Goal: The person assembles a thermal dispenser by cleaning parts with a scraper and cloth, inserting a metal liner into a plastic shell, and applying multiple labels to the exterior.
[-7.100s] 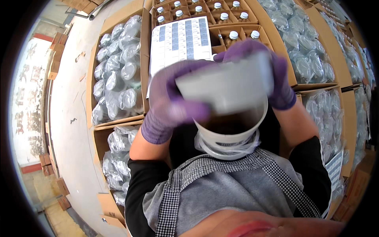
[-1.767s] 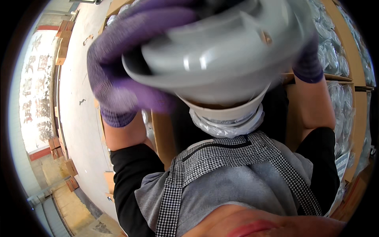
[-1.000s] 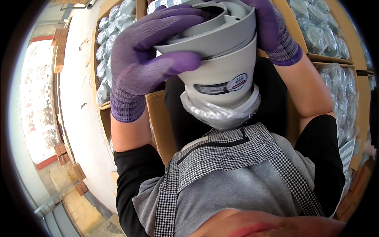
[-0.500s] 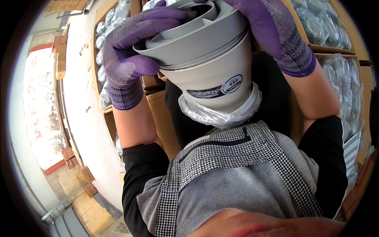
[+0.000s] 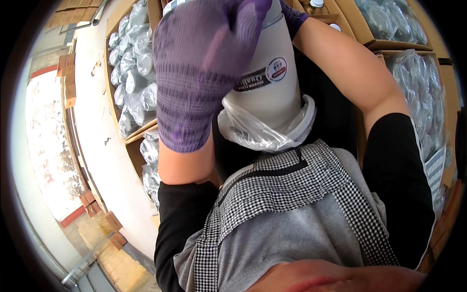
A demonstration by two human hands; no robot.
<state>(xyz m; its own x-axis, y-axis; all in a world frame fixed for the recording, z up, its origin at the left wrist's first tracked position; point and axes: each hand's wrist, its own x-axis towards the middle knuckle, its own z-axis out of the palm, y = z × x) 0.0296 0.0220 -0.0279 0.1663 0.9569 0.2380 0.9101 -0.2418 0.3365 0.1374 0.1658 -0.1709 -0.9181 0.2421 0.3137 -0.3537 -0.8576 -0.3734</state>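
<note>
A tall white appliance body (image 5: pixel 270 82) with a round sticker stands upright against my chest, its lower end still wrapped in a clear plastic bag (image 5: pixel 265 134). My left hand (image 5: pixel 202 73), in a purple knit glove, covers its upper left side close to the camera. My right hand (image 5: pixel 292 12), also gloved purple, reaches over the top right of the body; only its wrist part shows. The grey lid seen before is hidden behind my left hand or out of the picture.
Open cardboard boxes (image 5: pixel 124 141) on the left hold several clear-bagged parts (image 5: pixel 131 73). More bagged parts fill boxes at the right (image 5: pixel 418 78). White-capped items (image 5: pixel 316 4) sit in a box at the top. Pale floor (image 5: pixel 97 160) runs along the left.
The white body has risen higher and nearer the camera. My left hand slid over its front, hiding the grey lid that showed on top half a second ago.
</note>
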